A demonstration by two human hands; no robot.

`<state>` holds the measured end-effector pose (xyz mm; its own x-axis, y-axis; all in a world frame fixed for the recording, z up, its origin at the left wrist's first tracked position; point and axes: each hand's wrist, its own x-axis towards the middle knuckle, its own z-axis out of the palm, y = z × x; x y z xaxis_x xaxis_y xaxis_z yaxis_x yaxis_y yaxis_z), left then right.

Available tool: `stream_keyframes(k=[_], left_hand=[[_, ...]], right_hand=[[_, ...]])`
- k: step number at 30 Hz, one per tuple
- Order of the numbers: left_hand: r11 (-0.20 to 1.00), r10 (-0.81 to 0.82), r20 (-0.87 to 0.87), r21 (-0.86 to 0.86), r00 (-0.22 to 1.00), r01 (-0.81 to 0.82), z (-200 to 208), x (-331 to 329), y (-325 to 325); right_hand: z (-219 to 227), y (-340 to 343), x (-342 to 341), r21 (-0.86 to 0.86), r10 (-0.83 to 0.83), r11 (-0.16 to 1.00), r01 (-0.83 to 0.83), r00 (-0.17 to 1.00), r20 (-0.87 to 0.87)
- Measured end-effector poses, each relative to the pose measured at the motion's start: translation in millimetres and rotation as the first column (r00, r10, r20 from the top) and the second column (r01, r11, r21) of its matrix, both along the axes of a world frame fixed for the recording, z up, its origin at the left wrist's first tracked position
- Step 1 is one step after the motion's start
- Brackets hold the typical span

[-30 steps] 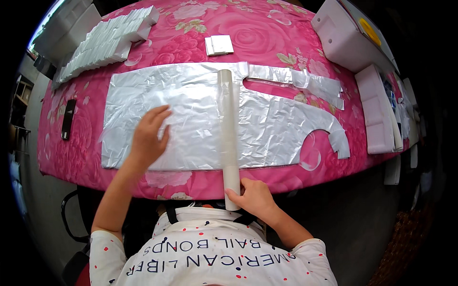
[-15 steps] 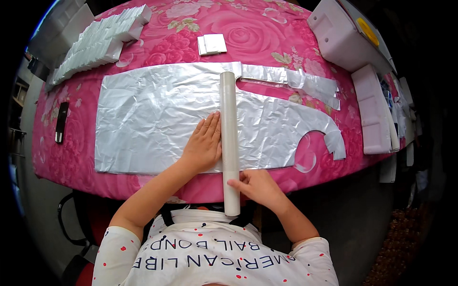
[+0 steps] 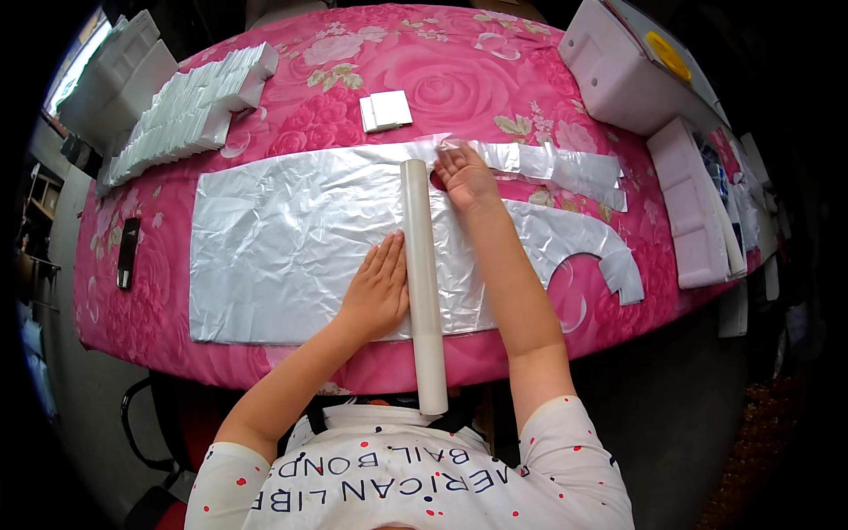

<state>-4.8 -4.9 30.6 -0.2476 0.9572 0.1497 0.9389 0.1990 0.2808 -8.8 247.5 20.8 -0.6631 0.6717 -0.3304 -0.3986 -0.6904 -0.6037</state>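
A thin, shiny, silvery plastic sheet [image 3: 283, 247], shaped like an apron with straps and a curved cut-out, lies spread on the table. Across its middle rests a long, pale tube [image 3: 424, 283], its near end jutting past the table edge toward my body. My left hand [image 3: 377, 287] lies flat on the sheet, fingers stretched and together, right against the tube's left side. Reaching to the far edge of the sheet, my right hand [image 3: 464, 177] is right of the tube's far end, fingers extended at the base of the upper strap [image 3: 548, 161]. Nothing shows in its grip.
A pink flowered cloth [image 3: 442, 88] covers the table. Small white folded packets [image 3: 386, 110] lie beyond the sheet. Rows of such packets [image 3: 190, 115] stand at far left beside a white box [image 3: 124, 79]. A dark, narrow object [image 3: 128, 254] lies left; white foam boxes [image 3: 609, 66] stand right.
My right hand has left the tube's near end and moved away from me to the sheet's far edge. My left hand stays flat beside the tube. The whole view has shifted slightly.
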Motion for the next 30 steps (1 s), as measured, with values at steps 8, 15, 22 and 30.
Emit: stream_keyframes(k=[8,15,22,30], left_hand=[[1.0,0.009,0.023,0.015,1.0,-0.01,-2,1,-1],[1.0,0.017,0.044,0.013,0.999,-0.018,1,1,-3],[0.986,-0.021,-0.028,0.165,0.999,0.026,-12,1,-3],[0.998,-0.022,0.054,0.055,0.998,0.019,-12,3,5]], right_hand=[[37,173,146,0.06,-0.422,0.883,0.465,0.843,-0.333],[137,56,78,0.456,-0.273,0.813,0.362,0.929,-0.251],[50,-222,-70,0.934,0.206,0.083,-0.348,0.923,0.325],[54,-332,-114,0.771,0.4,0.039,-0.636,0.717,0.571]])
